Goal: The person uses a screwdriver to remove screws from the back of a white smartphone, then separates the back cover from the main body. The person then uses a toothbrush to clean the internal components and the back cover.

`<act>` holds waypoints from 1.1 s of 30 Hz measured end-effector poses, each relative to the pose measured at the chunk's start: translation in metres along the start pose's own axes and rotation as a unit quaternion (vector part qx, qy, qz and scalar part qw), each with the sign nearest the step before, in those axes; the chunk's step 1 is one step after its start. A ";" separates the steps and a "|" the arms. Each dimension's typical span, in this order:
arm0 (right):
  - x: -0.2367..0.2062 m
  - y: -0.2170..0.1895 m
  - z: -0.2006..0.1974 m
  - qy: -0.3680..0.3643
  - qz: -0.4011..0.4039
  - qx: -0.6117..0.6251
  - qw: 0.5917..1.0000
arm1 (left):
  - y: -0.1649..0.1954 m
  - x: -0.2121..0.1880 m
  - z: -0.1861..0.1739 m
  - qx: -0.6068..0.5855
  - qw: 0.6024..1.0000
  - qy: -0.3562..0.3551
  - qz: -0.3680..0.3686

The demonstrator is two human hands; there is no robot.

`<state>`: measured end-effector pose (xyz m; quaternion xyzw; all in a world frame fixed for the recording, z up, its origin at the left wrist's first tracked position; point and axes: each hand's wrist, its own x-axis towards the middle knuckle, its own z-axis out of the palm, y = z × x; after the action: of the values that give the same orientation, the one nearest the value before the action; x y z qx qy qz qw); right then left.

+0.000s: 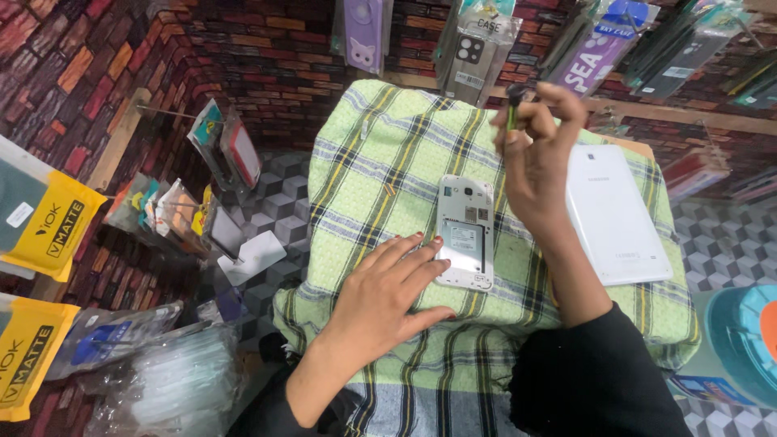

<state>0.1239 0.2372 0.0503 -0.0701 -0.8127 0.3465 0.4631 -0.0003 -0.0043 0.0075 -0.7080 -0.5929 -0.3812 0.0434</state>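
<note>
Yellow packets [48, 218] hang at nine o'clock from the phone, with clear-wrapped cases [218, 146] on wall hooks just past them and plastic bags [174, 380] heaped down at seven o'clock.

Now the left hand [388, 295]: it comes in from seven o'clock, palm down, fingers spread flat, fingertips resting on the phone's lower left edge. It pins the phone rather than gripping it.

The phone [467, 214] lies dead centre on the cloth, back cover off, silver insides showing.

At one o'clock the right hand [538, 162] is lifted off the cloth. Its thumb and fingers pinch a slim green-and-black tool [513, 101], and the tool's end is blurred. By my read this is the opened-up stage, the phone steadied and the tool raised clear of it. Any work inside would call for a firm left hand and a careful, fine placement of the tip.

A white tablet [615, 214] lies face down at three o'clock, just beside the right wrist.

The surface is a green checked cloth [380, 162] draped over a small stand. Around it are a brick-pattern wall [267, 57], more cases [477, 48] hanging at twelve o'clock, a cube-pattern floor [279, 194] and a teal tub [740, 340] at four o'clock.
</note>
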 end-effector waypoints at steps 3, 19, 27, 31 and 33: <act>0.000 -0.009 0.003 -0.035 0.016 -0.193 0.980 | 0.001 0.000 0.000 -0.001 1.000 0.001 -0.006; 0.012 -0.027 0.006 -0.222 -0.077 -0.316 0.919 | 0.001 0.000 0.003 0.012 1.000 0.003 0.000; 0.016 -0.027 0.010 -0.265 -0.101 -0.356 0.890 | 0.000 0.000 0.004 0.022 1.000 0.001 0.001; 0.017 -0.026 0.012 -0.276 -0.112 -0.354 0.887 | 0.000 0.001 0.004 0.018 1.000 0.001 0.000; 0.017 -0.026 0.013 -0.275 -0.109 -0.354 0.887 | 0.000 0.000 0.003 0.021 1.000 0.004 0.001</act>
<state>0.1093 0.2185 0.0742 -0.0421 -0.9788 -0.0116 0.2003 0.0014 -0.0027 0.0058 -0.7060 -0.6002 -0.3709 0.0609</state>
